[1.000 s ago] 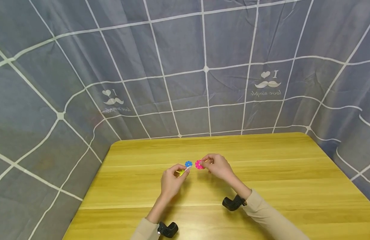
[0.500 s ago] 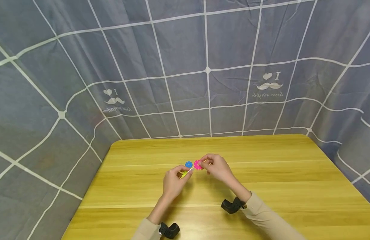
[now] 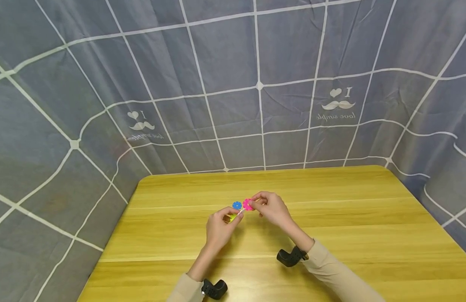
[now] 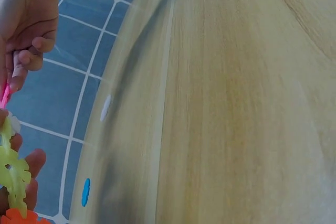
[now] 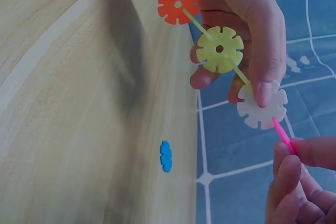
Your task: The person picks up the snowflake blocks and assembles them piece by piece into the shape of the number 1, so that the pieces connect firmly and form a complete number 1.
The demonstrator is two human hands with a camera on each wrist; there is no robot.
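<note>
My left hand point(image 3: 219, 230) pinches a white notched plastic disc point(image 5: 261, 109) at the end of a chain of interlocked discs. Up the chain, the right wrist view shows a yellow disc point(image 5: 220, 49) and an orange disc point(image 5: 177, 5), joined by others seen edge-on. In my right hand point(image 3: 273, 209), thumb and fingertips pinch a pink disc point(image 3: 248, 204); its edge meets the white disc's rim, turned across it. A blue disc point(image 3: 237, 205) lies on the table just beyond the fingers. Much of the chain is hidden by the left hand in the head view.
The wooden table point(image 3: 331, 235) runs back to a grey curtain point(image 3: 233, 113) with white grid lines. Another white disc point(image 4: 106, 107) lies near the blue one in the left wrist view. Black wrist cameras sit on both forearms.
The pink disc in my right hand has moved left to the white disc, closing the gap between them. My left hand has shifted slightly right with the chain.
</note>
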